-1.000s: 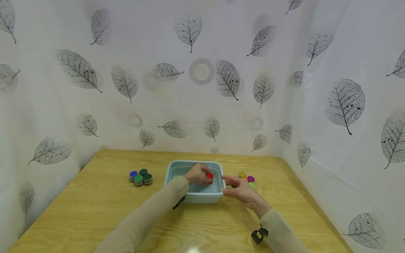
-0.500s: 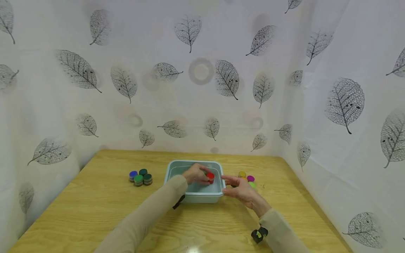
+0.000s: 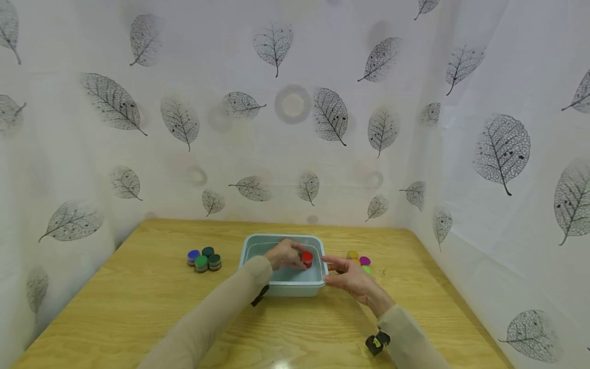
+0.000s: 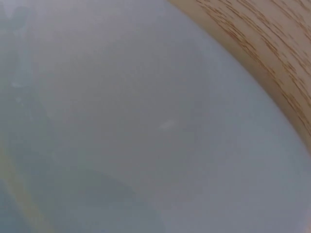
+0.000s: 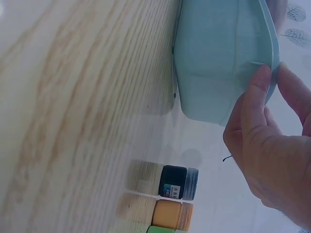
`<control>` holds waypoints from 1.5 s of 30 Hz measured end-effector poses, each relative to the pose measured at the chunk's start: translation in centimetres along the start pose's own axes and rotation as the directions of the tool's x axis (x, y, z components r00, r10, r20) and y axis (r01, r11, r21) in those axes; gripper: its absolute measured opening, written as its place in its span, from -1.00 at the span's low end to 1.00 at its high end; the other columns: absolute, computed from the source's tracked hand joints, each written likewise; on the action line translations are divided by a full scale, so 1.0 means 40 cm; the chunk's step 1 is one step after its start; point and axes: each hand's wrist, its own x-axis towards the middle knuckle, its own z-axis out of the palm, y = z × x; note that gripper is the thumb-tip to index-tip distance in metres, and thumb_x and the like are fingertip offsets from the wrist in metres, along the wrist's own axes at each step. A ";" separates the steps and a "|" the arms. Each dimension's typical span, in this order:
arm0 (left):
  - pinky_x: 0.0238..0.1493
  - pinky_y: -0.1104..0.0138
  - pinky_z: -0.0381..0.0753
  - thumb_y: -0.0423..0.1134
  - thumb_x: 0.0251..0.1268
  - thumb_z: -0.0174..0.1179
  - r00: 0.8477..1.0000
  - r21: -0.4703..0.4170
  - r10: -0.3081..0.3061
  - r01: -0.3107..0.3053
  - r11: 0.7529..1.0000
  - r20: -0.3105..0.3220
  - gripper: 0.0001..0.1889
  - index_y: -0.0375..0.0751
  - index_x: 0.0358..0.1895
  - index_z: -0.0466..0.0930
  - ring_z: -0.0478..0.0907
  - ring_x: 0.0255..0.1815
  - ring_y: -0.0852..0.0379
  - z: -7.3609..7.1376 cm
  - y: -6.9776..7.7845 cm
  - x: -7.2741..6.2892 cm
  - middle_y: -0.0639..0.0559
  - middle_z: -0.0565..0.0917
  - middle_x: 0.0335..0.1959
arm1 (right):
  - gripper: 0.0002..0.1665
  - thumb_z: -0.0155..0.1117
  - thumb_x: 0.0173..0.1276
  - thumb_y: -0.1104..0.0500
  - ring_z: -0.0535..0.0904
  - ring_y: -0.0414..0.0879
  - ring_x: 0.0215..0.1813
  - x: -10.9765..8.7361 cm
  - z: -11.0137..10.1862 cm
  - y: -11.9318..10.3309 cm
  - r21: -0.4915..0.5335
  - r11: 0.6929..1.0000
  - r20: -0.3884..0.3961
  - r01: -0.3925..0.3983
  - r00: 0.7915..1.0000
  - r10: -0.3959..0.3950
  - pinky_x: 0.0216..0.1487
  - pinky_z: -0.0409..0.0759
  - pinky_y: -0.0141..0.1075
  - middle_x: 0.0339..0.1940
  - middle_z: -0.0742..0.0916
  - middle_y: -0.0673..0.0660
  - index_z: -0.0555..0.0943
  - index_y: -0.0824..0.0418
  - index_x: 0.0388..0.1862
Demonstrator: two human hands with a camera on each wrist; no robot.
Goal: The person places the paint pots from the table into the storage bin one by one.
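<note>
In the head view a pale blue plastic bin (image 3: 295, 290) stands on the table. Inside it, toward the right, is a small red-lidded jar (image 3: 307, 259). My left hand (image 3: 283, 254) reaches into the bin from the left, index finger and thumb spread at the jar's near side; whether they still touch it is hard to tell. With thumb and fingers, my right hand (image 5: 272, 131) pinches the bin's right rim, as the right wrist view shows. The left wrist view holds only a blurred pale surface and some wood grain, with no hand visible.
Left of the bin stands a cluster of jars with blue and green lids (image 3: 201, 264). More jars, with yellow, magenta (image 3: 364, 261) and light green lids, stand right of it, partly behind my right hand. A leaf-patterned curtain (image 3: 295, 154) borders the wooden table (image 3: 138, 307).
The red-lidded jar has shifted slightly right in the bin. My left fingers have loosened, leaving more of the jar visible. The right hand stays on the rim.
</note>
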 end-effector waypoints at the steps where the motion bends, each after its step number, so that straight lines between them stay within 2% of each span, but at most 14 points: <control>1: -0.19 0.28 0.75 -0.70 -0.14 0.34 1.000 0.000 -0.001 0.001 1.000 0.000 -0.35 -0.39 0.18 0.53 0.67 -0.12 -0.10 -0.001 0.001 0.000 -0.34 0.59 0.07 | -0.22 0.37 0.27 0.33 0.55 -0.05 0.02 0.001 0.000 0.000 -0.001 1.000 0.000 0.000 1.000 0.000 0.09 0.68 -0.25 0.26 0.43 0.41 0.31 0.34 0.45; 6: -0.19 0.30 0.75 -0.70 -0.16 0.36 1.000 0.000 0.007 -0.007 1.000 0.017 -0.34 -0.42 0.18 0.53 0.69 -0.14 -0.08 -0.010 -0.001 -0.005 -0.32 0.64 0.00 | -0.21 0.37 0.27 0.32 0.57 -0.05 0.02 0.005 0.002 0.004 -0.004 1.000 0.004 -0.003 1.000 0.003 0.09 0.68 -0.24 0.27 0.44 0.42 0.31 0.33 0.45; 17: 0.00 0.18 0.72 -0.71 -0.05 0.29 0.994 -0.008 0.051 -0.050 0.999 0.096 -0.44 -0.47 0.14 0.52 0.68 -0.15 -0.09 -0.033 0.003 -0.015 -0.31 0.64 -0.08 | -0.22 0.37 0.27 0.34 0.58 -0.08 -0.02 0.010 0.001 0.002 0.022 1.000 -0.001 -0.007 1.000 0.007 0.12 0.67 -0.20 0.26 0.44 0.45 0.31 0.37 0.44; 22: 0.04 0.18 0.70 -0.71 -0.04 0.27 0.996 -0.018 0.031 -0.030 0.999 0.089 -0.44 -0.46 0.15 0.51 0.67 -0.11 -0.10 -0.033 0.005 -0.015 -0.32 0.64 -0.04 | -0.22 0.36 0.27 0.35 0.58 -0.08 -0.03 0.012 0.001 0.003 0.029 0.999 0.014 -0.017 1.000 0.016 0.09 0.68 -0.24 0.25 0.43 0.45 0.30 0.36 0.44; 28: 0.05 0.18 0.69 -0.64 0.01 0.30 0.998 0.045 0.017 -0.020 0.999 0.054 -0.48 -0.42 0.14 0.54 0.65 -0.05 -0.08 -0.041 0.012 -0.021 -0.28 0.63 0.02 | -0.22 0.35 0.27 0.37 0.58 -0.08 -0.03 0.011 0.001 0.002 0.036 0.999 0.006 -0.023 1.000 0.022 0.08 0.68 -0.25 0.25 0.43 0.43 0.31 0.36 0.44; 33: 0.09 0.15 0.67 -0.61 0.07 0.27 0.994 0.029 0.060 -0.063 0.998 0.091 -0.50 -0.46 0.17 0.51 0.62 0.03 -0.10 -0.052 0.017 -0.028 -0.30 0.61 0.08 | -0.23 0.35 0.27 0.36 0.56 -0.08 -0.01 0.010 0.000 -0.002 0.033 0.999 -0.003 -0.024 1.000 0.024 0.09 0.68 -0.25 0.25 0.44 0.41 0.31 0.35 0.45; 37: 0.07 0.13 0.69 -0.55 0.14 0.26 0.984 0.002 0.107 -0.108 0.994 0.139 -0.54 -0.46 0.17 0.51 0.65 0.01 -0.09 -0.060 0.016 -0.036 -0.30 0.63 0.06 | -0.22 0.35 0.28 0.35 0.58 -0.09 -0.02 0.008 0.000 -0.002 0.030 0.999 0.000 -0.031 1.000 0.031 0.09 0.68 -0.25 0.27 0.42 0.43 0.29 0.35 0.46; 41: 0.10 0.07 0.67 -0.42 0.21 0.28 0.971 0.037 0.158 -0.167 0.985 0.181 -0.60 -0.41 0.14 0.55 0.65 0.01 -0.12 -0.073 0.022 -0.051 -0.26 0.65 0.05 | -0.21 0.36 0.27 0.34 0.59 -0.08 -0.01 0.005 0.001 -0.003 0.029 0.999 0.008 -0.031 0.999 0.031 0.11 0.67 -0.23 0.30 0.40 0.45 0.29 0.34 0.46; 45: 0.13 -0.01 0.63 -0.31 0.28 0.28 0.958 0.079 0.210 -0.229 0.970 0.195 -0.61 -0.39 0.13 0.55 0.62 0.04 -0.19 -0.089 0.041 -0.069 -0.20 0.67 0.01 | -0.22 0.37 0.27 0.32 0.57 -0.07 0.01 0.003 -0.002 -0.004 0.014 1.000 -0.009 -0.028 1.000 0.028 0.11 0.67 -0.23 0.30 0.40 0.43 0.31 0.33 0.45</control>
